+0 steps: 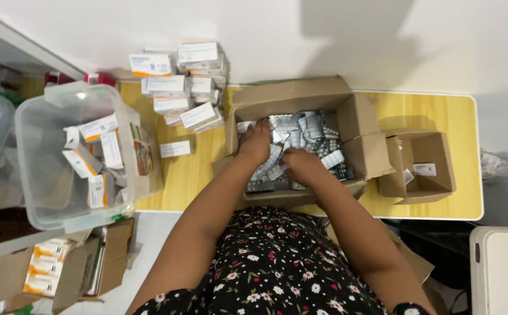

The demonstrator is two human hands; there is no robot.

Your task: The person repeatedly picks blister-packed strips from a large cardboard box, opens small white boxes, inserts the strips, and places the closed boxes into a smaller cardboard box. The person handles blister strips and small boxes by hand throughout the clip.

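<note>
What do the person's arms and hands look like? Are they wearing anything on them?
Both arms are bare from the shoulder down, with no sleeves over them. The left hand and right hand wear no gloves, and no rings, watch or bracelets show. The only clothing in view is a black sleeveless dress dotted with small white and red flowers and green leaves.

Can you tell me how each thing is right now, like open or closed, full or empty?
Big cardboard box: open, full of silver blister packs.
Small cardboard box: open, nearly empty.
Clear plastic tub: no lid, holds loose cartons.
White medicine cartons: closed, piled.
Left hand: in the packs.
Right hand: in the packs.
</note>
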